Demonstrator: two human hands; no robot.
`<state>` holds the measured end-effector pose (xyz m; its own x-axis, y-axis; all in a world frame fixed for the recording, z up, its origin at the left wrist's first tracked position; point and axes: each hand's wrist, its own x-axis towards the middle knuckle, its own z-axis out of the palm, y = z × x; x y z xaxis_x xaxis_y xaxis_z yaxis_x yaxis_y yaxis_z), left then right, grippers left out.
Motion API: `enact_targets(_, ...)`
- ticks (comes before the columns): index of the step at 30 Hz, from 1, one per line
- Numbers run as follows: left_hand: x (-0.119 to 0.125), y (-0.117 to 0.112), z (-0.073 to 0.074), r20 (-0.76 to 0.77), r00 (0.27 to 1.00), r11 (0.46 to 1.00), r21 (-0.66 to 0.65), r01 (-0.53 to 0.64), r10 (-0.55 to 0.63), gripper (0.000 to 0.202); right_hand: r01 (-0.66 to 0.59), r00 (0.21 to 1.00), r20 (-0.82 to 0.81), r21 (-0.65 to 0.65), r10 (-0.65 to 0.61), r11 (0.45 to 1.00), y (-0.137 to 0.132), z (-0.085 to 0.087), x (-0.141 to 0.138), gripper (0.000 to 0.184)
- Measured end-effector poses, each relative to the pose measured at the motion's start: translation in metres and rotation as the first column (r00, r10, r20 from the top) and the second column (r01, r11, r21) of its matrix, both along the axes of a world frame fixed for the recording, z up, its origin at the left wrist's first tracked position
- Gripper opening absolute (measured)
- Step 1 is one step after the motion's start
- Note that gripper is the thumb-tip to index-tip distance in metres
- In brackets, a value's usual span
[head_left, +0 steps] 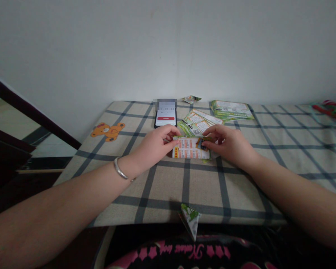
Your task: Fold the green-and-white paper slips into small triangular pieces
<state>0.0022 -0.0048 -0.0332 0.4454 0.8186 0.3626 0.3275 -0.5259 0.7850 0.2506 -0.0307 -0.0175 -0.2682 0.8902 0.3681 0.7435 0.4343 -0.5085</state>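
The left hand [154,144] and the right hand [229,144] are both half closed, and their fingertips hold the two sides of a folded orange-and-white leaflet [190,148], which lies between them on the checked cloth of the tabletop [162,186]. Its red and orange print is too small for reading. A silver bangle [120,168] sits on the left wrist. Farther ahead are spread green leaflets [198,123] with QR codes, a green leaflet stack [231,110], and a black phone [165,117] with a red button, its small digits not clear. A folded paper triangle [190,220] is at the near edge, and an orange teddy bear print [108,131] is on the cloth.
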Motion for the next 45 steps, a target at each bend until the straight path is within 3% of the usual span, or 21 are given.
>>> enact_targets(11, -0.0033, 0.0036, 0.0000, -0.037, 0.999, 0.999, 0.028, -0.037, 0.038, 0.013, -0.007, 0.999, -0.050, -0.031, 0.006, 0.999, 0.0009, -0.0030, 0.0032, 0.016)
enact_targets(21, -0.0039, 0.0028, 0.0011, -0.030, 0.998, 0.998, -0.022, -0.055, 0.054, 0.017, -0.010, 0.997, -0.076, -0.063, 0.005, 0.998, 0.0010, -0.0016, 0.0022, 0.015)
enact_targets(37, -0.0035, 0.0053, -0.0006, 0.049, 0.999, 0.994, -0.112, -0.014, 0.019, 0.007, 0.011, 0.997, -0.080, -0.086, -0.018, 0.996, 0.0009, 0.0007, 0.0001, 0.011)
enact_targets(45, -0.0054, 0.0046, 0.0023, -0.065, 0.995, 0.997, -0.009, -0.071, 0.071, 0.009, 0.006, 0.996, -0.091, -0.108, -0.016, 0.994, 0.0020, -0.0005, -0.0006, 0.012)
